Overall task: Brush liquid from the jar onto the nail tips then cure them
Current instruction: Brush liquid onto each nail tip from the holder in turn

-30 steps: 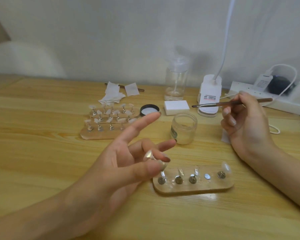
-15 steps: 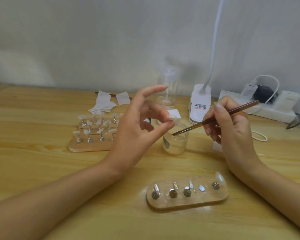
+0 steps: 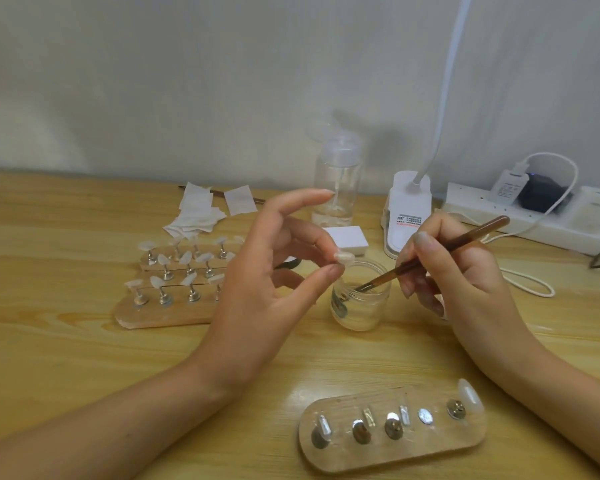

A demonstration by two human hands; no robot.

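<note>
**A:** Wooden table (image 3: 66,358) is carrying it all. The hands?

**B:** Left hand (image 3: 267,299) is pinching, right hand (image 3: 465,282) is gripping; I'm judging this the loading step.

**A:** From the jar (image 3: 361,306)?

**B:** Yes, standing open between them; the right's brush (image 3: 447,251) is dipping inside.

**A:** The nail tip (image 3: 345,258)?

**B:** Left thumb and a finger are holding it just above the jar's rim. Next is calling for lifting wet bristles across, lightly.

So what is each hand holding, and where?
The left hand pinches a nail tip between thumb and fingertip; the right hand grips the brush mid-handle, bristles in the jar.
</note>
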